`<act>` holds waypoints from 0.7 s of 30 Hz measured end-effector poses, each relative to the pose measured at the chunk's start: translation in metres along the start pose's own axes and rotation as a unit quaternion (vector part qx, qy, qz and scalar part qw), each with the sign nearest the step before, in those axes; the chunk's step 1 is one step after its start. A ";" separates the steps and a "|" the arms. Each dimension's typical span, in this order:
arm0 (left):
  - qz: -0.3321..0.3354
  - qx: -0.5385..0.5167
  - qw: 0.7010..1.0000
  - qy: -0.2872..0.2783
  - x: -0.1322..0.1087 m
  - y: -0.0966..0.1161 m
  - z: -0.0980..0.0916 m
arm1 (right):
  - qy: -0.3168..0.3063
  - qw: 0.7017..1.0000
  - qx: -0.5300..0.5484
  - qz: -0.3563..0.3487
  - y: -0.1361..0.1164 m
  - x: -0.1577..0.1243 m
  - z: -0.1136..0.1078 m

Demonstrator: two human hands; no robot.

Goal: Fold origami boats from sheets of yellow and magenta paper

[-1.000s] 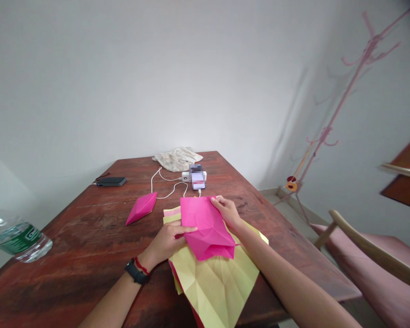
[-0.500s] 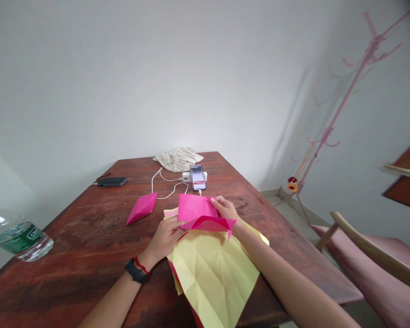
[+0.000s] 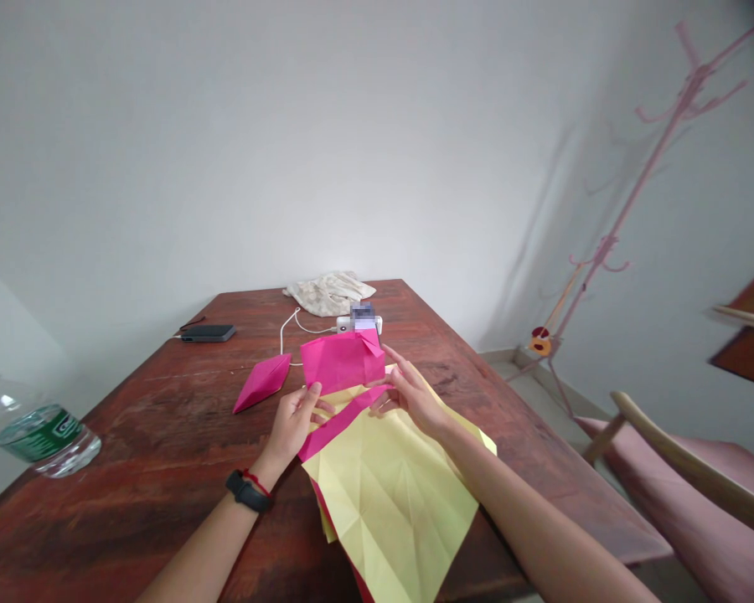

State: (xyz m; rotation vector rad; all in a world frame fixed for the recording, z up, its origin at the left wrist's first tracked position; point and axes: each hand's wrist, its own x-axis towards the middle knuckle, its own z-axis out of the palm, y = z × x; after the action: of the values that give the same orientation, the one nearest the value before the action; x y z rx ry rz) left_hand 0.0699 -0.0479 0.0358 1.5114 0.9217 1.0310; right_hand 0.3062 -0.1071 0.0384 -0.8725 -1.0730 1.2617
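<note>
A folded pink paper (image 3: 339, 362) is held up above a large creased yellow sheet (image 3: 395, 502), its lower strip slanting down to the left. My left hand (image 3: 295, 423) pinches the paper's lower left part between thumb and fingers. At the paper's right end, my right hand (image 3: 411, 398) has its fingers around the edge, the index finger raised along the side. Red and yellow layers show under the creased sheet's left edge. A second folded pink piece (image 3: 262, 382) lies on the table to the left.
On the wooden table (image 3: 163, 419) are a water bottle (image 3: 43, 431) at left, a dark power bank (image 3: 209, 333), a phone (image 3: 363, 316) with white cables, and a pale cloth (image 3: 330, 293). A chair (image 3: 679, 469) and pink coat rack (image 3: 641, 184) stand right.
The pink paper has been raised and shifted left, now covering part of the phone. Its lower strip tilts down to the left. My right hand's fingers have spread and moved lower on the paper.
</note>
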 end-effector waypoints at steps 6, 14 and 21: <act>-0.023 -0.035 0.999 -0.035 0.000 -0.004 0.003 | -0.029 0.998 -0.043 -0.024 0.004 0.002 0.000; -0.022 -0.026 0.999 -0.026 0.001 -0.007 0.004 | -0.042 0.996 -0.070 -0.028 0.000 0.001 -0.003; 0.044 0.023 0.998 0.034 0.003 0.002 -0.007 | -0.125 0.990 -0.062 0.011 0.003 -0.002 -0.004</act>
State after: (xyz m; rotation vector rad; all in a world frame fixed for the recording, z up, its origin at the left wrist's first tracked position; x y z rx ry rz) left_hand 0.0643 -0.0435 0.0386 1.5759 0.9396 1.1379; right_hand 0.3092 -0.1082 0.0346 -0.8361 -1.3552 1.3589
